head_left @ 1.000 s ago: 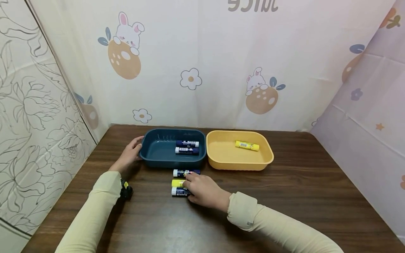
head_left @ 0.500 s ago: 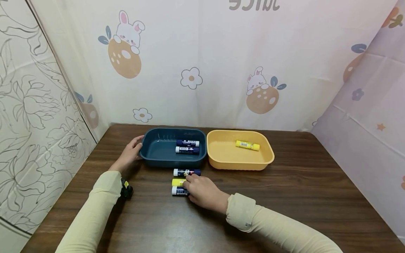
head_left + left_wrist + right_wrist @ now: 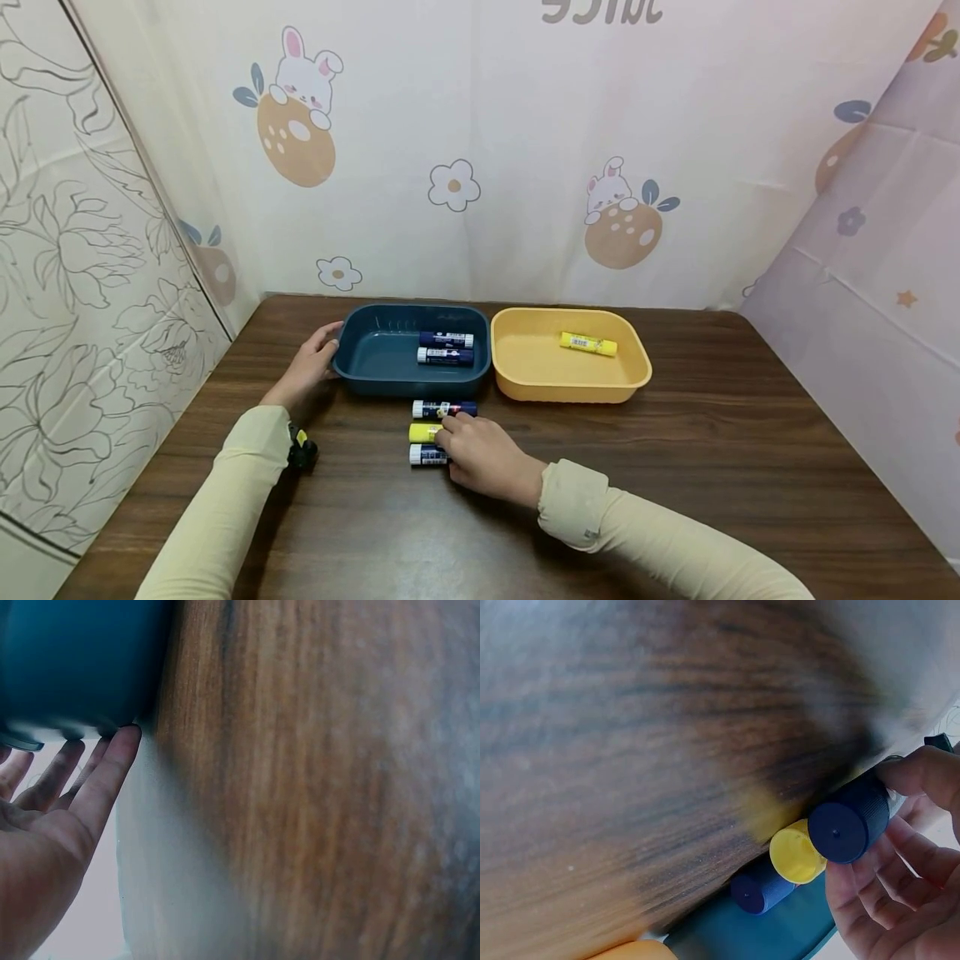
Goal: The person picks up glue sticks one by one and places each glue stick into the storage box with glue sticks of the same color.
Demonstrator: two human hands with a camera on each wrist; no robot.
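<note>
Mirror-reversed grey lettering [image 3: 610, 12] reading "JUICE", its top cut off, stands on the pale curtain [image 3: 525, 108] high above the yellow tray [image 3: 564, 393]. Print on the yellow tube [image 3: 588, 343] inside that tray and the tubes [image 3: 444, 409] left of it is too small to read.

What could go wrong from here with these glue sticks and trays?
The right hand pinches the nearest navy glue stick right alongside a yellow glue stick, so lifting might knock or roll the yellow one.

The left hand touches the blue tray's end; a push could shove that tray against the yellow tray right beside it.
</note>
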